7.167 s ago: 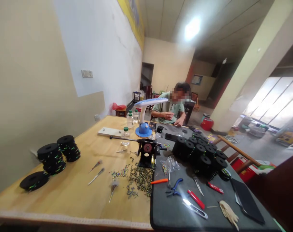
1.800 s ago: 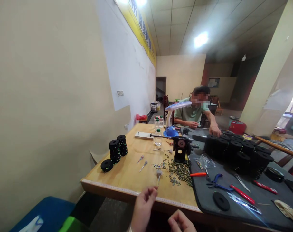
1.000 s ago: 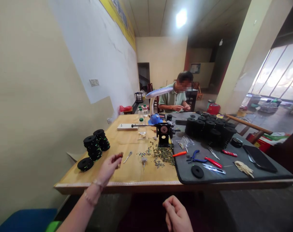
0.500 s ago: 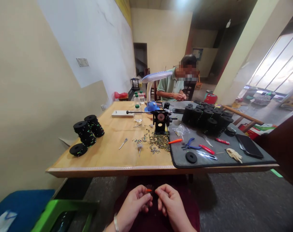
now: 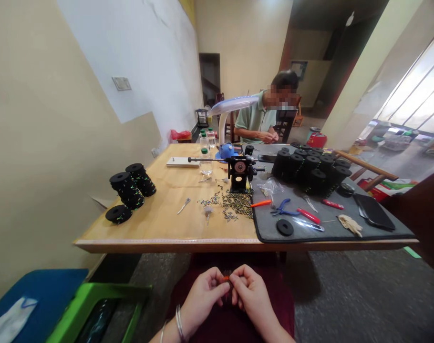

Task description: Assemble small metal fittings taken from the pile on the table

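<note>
Low in front of the table edge, over my dark red lap, both hands work close together. My left hand (image 5: 210, 291) is closed in a pinch around a small orange piece (image 5: 226, 278), whose kind is too small to tell. My right hand (image 5: 248, 288) is also pinched, its thumb and fingertip touching the right end of that piece. Whatever else lies between the right fingertips is hidden. The nearest things on the table are a pile of small metal-like pieces (image 5: 238, 204), a brush-like tuft (image 5: 208, 212) and a black foam ring (image 5: 284, 227).
A black winding device (image 5: 239, 174) stands mid-table beside a blue-based lamp (image 5: 226, 151). Black spools stand at left (image 5: 133, 190) and right (image 5: 315, 181). Blue pliers (image 5: 284, 207) and a red-handled tool (image 5: 308, 215) lie on the grey mat (image 5: 263, 233). A co-worker (image 5: 254, 121) sits opposite.
My right hand has moved left, so its fingertips now meet the orange piece held by the left hand. The view has shifted slightly.
</note>
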Demonstrator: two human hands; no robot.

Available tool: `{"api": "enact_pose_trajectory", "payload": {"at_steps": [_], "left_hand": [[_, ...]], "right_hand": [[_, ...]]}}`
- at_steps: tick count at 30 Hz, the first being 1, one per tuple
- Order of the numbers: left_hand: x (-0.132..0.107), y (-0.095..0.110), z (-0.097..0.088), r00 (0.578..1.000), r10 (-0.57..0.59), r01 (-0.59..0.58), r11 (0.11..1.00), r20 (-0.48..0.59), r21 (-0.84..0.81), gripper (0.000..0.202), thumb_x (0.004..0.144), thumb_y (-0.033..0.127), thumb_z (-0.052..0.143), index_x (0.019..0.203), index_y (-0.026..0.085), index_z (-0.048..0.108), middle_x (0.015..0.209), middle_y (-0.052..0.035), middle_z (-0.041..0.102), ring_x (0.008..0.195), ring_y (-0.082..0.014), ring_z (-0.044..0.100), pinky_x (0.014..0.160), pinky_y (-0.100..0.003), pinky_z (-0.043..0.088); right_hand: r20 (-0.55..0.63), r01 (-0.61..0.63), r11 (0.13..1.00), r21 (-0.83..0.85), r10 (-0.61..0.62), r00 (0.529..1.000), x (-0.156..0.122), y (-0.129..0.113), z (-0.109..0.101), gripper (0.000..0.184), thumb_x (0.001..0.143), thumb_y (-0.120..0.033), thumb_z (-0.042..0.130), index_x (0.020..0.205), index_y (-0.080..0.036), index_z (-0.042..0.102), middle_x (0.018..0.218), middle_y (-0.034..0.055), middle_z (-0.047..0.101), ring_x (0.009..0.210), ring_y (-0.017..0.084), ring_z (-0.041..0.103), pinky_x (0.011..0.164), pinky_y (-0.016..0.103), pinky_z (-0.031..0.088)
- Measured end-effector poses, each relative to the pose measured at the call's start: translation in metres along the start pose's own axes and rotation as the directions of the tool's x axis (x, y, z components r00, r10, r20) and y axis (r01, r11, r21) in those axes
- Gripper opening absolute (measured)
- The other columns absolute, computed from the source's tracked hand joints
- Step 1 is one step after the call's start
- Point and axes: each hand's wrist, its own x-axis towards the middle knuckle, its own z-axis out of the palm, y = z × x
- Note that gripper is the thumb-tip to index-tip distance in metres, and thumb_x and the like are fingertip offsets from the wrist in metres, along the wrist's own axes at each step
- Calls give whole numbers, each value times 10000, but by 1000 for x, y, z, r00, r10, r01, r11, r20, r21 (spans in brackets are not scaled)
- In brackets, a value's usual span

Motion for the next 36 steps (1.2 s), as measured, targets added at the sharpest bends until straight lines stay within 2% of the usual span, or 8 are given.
{"api": "enact_pose_trajectory", "payload": {"at_steps": [5,9,16,19,22,26,30,36], "left_hand": [[-2,2,1,1000,4,-4,999,8,46,297,645,331,747,609,173,498,519,10,595,454,-100,532,468,-203,380],[-2,2,1,1000,5,-5,1000,3,21,317,639,339,754,614,175,484,529,14,596,476,-105,548,490,-211,413],[0,-4,-2,995,-75,86,974,59,-210,332,648,328,767,697,166,482,650,10,611,603,-115,599,556,-213,448],[0,-4,-3,993,-96,110,960,67,-258,328,638,302,781,766,159,516,697,18,602,626,-103,589,592,-222,459],[1,-4,-4,992,-104,118,963,67,-243,346,615,313,798,798,146,556,745,6,606,647,-106,587,610,-234,462],[3,-7,-4,991,-95,112,975,96,-192,296,664,337,762,737,136,557,684,4,590,614,-105,576,581,-227,430],[4,-10,-6,994,-96,105,965,50,-242,307,659,340,767,745,142,549,676,15,569,632,-100,556,596,-225,426],[5,-11,-7,996,-90,93,955,25,-281,338,629,349,785,750,149,541,672,38,532,618,-86,508,578,-218,407]], "right_hand": [[16,13,1000,-10,-13,1000,0,1,0,548,706,-705,611,725,-174,480,400,-50,501,308,47,299,329,154,187],[23,18,1000,-10,-17,1000,1,2,2,525,725,-683,607,733,-176,471,394,-57,495,308,48,303,333,153,189],[28,-54,999,-3,54,998,1,-2,1,502,718,-672,583,725,-190,444,398,-63,489,309,47,289,332,155,175],[29,-81,997,-12,82,996,2,-2,1,501,712,-672,580,734,-190,444,401,-62,495,308,48,292,329,153,177],[36,-108,994,-23,108,993,3,0,0,509,699,-677,579,745,-188,445,394,-62,496,300,47,292,325,153,180],[48,-113,993,-28,115,992,5,2,-2,503,701,-669,581,729,-180,462,405,-53,505,305,47,308,331,159,183],[35,-116,993,-26,117,992,2,2,-4,497,699,-664,584,704,-184,455,387,-59,487,302,44,294,340,167,163],[144,-120,992,-48,126,982,-5,-2,-2,448,725,-625,564,678,-193,451,331,-89,416,274,42,227,331,179,137]]}}
